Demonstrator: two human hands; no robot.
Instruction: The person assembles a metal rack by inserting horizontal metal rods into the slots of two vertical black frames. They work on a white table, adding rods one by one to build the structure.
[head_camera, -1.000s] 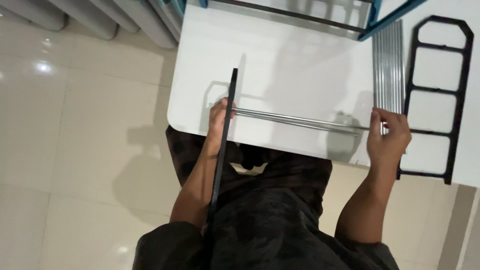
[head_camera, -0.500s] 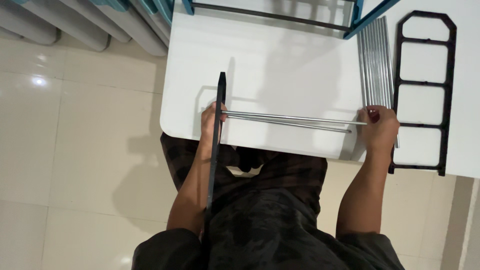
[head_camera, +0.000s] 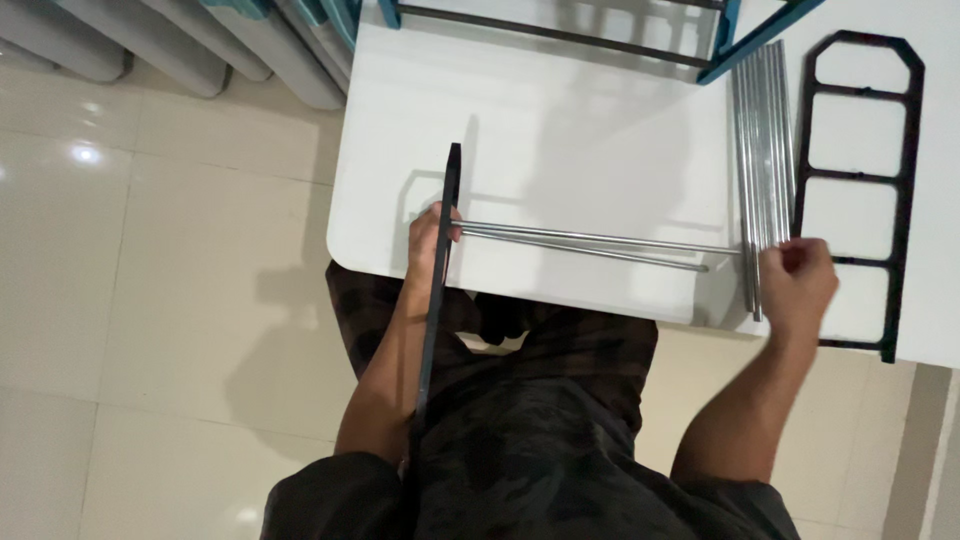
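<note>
This looks like a room in a home, put to use for some flat-pack assembly. The floor (head_camera: 150, 300) is large glossy cream tiles that throw back the ceiling light, the sort laid in a living space. A plain white desk (head_camera: 560, 150) with rounded corners carries loose parts: a bundle of chrome rods (head_camera: 762, 150) and a black ladder-shaped side frame (head_camera: 905, 200). Pale folded panels (head_camera: 190, 50) lean together at the far edge.
</note>
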